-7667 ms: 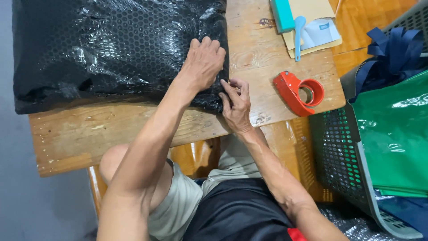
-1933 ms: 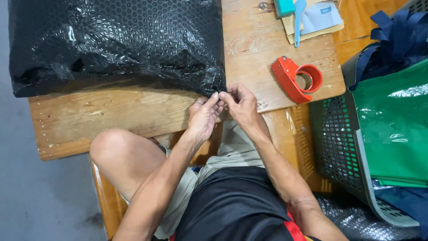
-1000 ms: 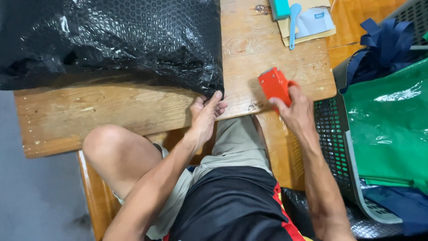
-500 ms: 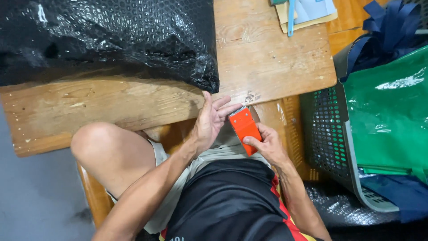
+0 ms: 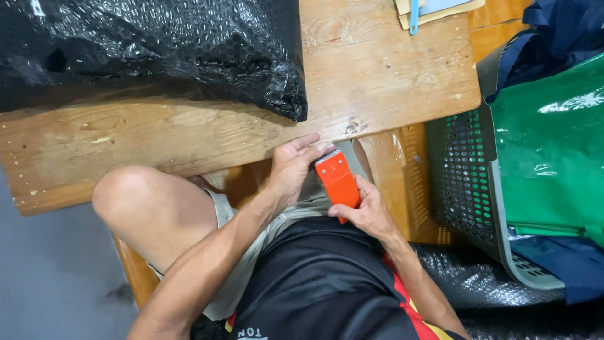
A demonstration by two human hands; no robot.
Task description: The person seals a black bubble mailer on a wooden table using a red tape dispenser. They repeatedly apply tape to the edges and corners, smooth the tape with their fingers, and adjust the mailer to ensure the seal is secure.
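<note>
With the right hand [image 5: 368,211] gripping the orange plastic tape dispenser [image 5: 338,179], the left hand's [image 5: 294,169] loosely spread fingers should, I judge, draw tape steadily beside the wooden table's [image 5: 390,82] near edge.

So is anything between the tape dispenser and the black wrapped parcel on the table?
Only bare table lies between them. The right hand holds the dispenser below the table edge; the left hand touches its blade end. The parcel lies apart.

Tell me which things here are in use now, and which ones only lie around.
In use:
- orange tape dispenser, in the right hand
- left hand, touching its toothed end

Lying about:
- black bubble-wrapped package
- wooden table
- grey basket
- green bag
</note>
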